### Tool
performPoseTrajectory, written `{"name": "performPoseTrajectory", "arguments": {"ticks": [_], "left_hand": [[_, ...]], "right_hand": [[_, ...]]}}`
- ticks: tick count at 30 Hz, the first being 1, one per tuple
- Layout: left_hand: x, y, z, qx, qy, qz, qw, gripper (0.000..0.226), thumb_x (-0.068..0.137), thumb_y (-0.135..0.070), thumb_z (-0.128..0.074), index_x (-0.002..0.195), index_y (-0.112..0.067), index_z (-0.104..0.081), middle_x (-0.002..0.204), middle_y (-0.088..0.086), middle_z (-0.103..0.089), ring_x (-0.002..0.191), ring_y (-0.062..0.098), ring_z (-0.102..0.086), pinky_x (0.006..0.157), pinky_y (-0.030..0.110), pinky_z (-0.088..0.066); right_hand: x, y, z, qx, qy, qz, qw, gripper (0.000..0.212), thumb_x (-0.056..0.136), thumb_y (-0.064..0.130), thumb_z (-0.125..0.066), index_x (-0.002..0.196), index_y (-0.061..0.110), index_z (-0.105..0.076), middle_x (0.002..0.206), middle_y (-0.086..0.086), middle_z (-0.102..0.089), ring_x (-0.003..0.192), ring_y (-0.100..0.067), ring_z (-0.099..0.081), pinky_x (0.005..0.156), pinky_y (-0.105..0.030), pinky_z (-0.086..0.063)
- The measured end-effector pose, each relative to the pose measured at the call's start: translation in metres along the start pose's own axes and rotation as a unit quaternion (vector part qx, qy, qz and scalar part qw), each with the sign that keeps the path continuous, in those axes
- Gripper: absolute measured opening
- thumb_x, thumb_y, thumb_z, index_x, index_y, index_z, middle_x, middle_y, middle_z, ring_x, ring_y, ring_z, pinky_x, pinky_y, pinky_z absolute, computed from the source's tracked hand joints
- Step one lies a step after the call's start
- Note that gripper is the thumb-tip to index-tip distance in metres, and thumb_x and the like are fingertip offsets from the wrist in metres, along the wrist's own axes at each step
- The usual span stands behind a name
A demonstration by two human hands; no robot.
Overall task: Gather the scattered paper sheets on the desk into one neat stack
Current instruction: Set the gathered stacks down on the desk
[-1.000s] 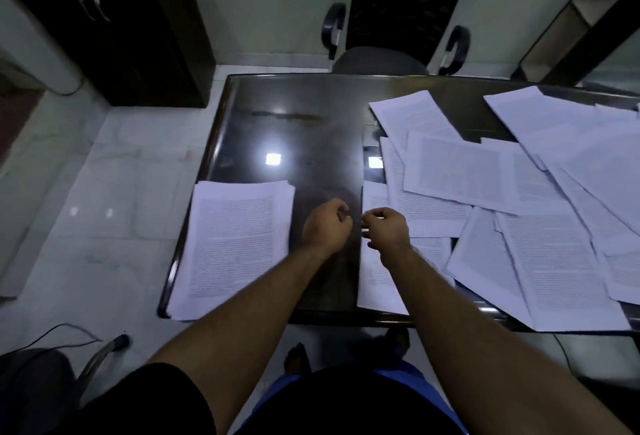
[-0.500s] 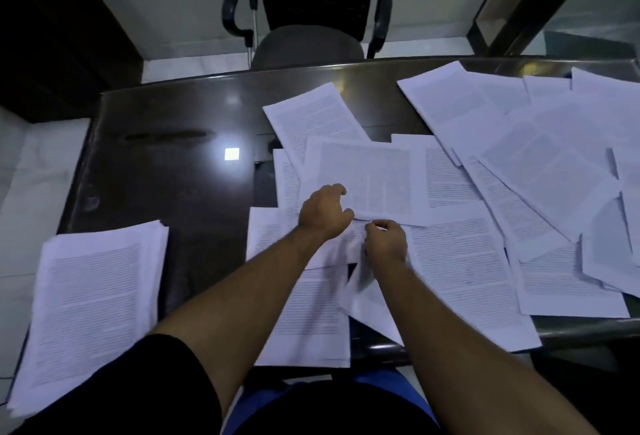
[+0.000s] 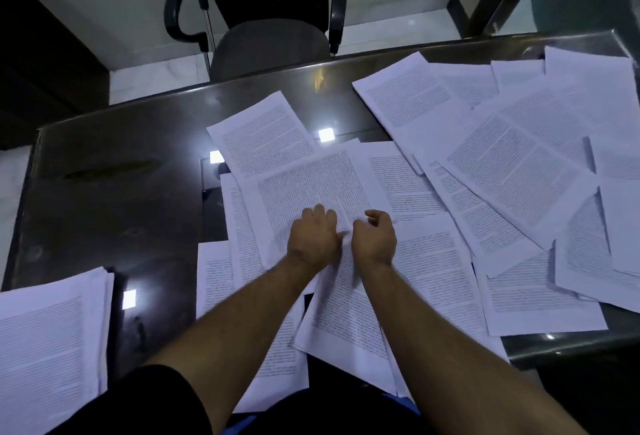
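Printed text on every sheet, too small to be read. Scattered sheets (image 3: 512, 157) found thin, white, rectangular, overlapping across the dark glossy surface (image 3: 114, 192). Gathered stack (image 3: 45, 341) noted at the near left edge, well apart. Left hand (image 3: 313, 237) seen knuckles-up on a tilted sheet (image 3: 311, 185); grip undeterminable. Right hand (image 3: 374, 239) curled, pinching that sheet's near edge. Chair (image 3: 266, 39) beyond.

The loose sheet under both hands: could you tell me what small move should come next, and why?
Probably lift that sheet and carry it to the stack at the desk's near left corner. Both the left hand and right hand already pinch its near edge, and many sheets remain scattered.
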State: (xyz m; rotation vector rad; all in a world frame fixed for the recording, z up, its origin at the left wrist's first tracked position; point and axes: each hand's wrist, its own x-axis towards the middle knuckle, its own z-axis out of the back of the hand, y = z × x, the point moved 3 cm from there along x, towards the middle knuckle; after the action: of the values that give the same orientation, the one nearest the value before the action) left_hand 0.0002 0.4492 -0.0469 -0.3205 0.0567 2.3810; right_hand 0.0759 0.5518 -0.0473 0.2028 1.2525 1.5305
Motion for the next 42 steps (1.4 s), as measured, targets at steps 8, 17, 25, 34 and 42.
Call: {"name": "performPoseTrajectory", "arguments": {"ticks": [8, 17, 25, 34, 42], "left_hand": [[0.010, 0.010, 0.005, -0.142, -0.034, 0.081, 0.986, 0.043, 0.095, -0.042, -0.053, 0.120, -0.008, -0.054, 0.116, 0.015, -0.054, 0.097, 0.031, -0.056, 0.069, 0.039, -0.048], [0.070, 0.076, 0.018, -0.075, -0.002, 0.171, 0.982, 0.089, 0.085, -0.065, -0.054, 0.151, -0.011, -0.028, 0.153, 0.020, -0.035, 0.137, 0.037, -0.037, 0.109, 0.047, -0.032], [0.059, 0.080, 0.012, -0.175, 0.013, 0.209, 0.962, 0.048, 0.091, -0.051, -0.055, 0.121, -0.013, -0.052, 0.116, 0.011, -0.064, 0.103, 0.031, -0.061, 0.087, 0.039, -0.047], [0.050, 0.102, 0.031, -0.573, 0.068, 0.229, 0.784, 0.014, 0.093, -0.016, -0.067, 0.102, -0.006, -0.066, 0.090, 0.008, -0.064, 0.081, 0.022, -0.060, 0.068, 0.028, -0.049], [0.004, 0.118, 0.007, -0.650, 0.094, 0.326, 0.680, 0.034, 0.092, -0.015, -0.068, 0.123, -0.002, -0.062, 0.119, 0.015, -0.067, 0.099, 0.030, -0.064, 0.084, 0.037, -0.054]], "right_hand": [[0.004, 0.014, -0.015, -0.026, 0.001, 0.094, 0.995, 0.027, 0.087, 0.016, -0.065, 0.114, 0.020, -0.061, 0.117, 0.001, -0.062, 0.107, -0.013, -0.056, 0.086, -0.024, -0.046], [0.003, 0.020, -0.026, -0.047, -0.030, 0.171, 0.984, 0.029, 0.083, 0.015, -0.070, 0.110, 0.011, -0.062, 0.112, -0.005, -0.063, 0.109, -0.021, -0.058, 0.090, -0.030, -0.048], [0.000, 0.005, -0.025, -0.061, -0.045, 0.109, 0.991, 0.032, 0.081, 0.018, -0.070, 0.112, 0.015, -0.061, 0.117, -0.009, -0.058, 0.106, -0.028, -0.061, 0.089, -0.047, -0.055], [-0.001, 0.009, -0.013, 0.022, -0.086, 0.021, 0.996, 0.071, 0.083, 0.032, -0.077, 0.142, 0.012, -0.043, 0.141, -0.013, -0.051, 0.130, -0.030, -0.051, 0.106, -0.047, -0.046], [-0.009, 0.001, -0.012, 0.046, 0.058, -0.039, 0.997, 0.062, 0.085, 0.030, -0.075, 0.139, 0.015, -0.046, 0.128, -0.007, -0.064, 0.112, -0.026, -0.062, 0.098, -0.035, -0.050]]}}
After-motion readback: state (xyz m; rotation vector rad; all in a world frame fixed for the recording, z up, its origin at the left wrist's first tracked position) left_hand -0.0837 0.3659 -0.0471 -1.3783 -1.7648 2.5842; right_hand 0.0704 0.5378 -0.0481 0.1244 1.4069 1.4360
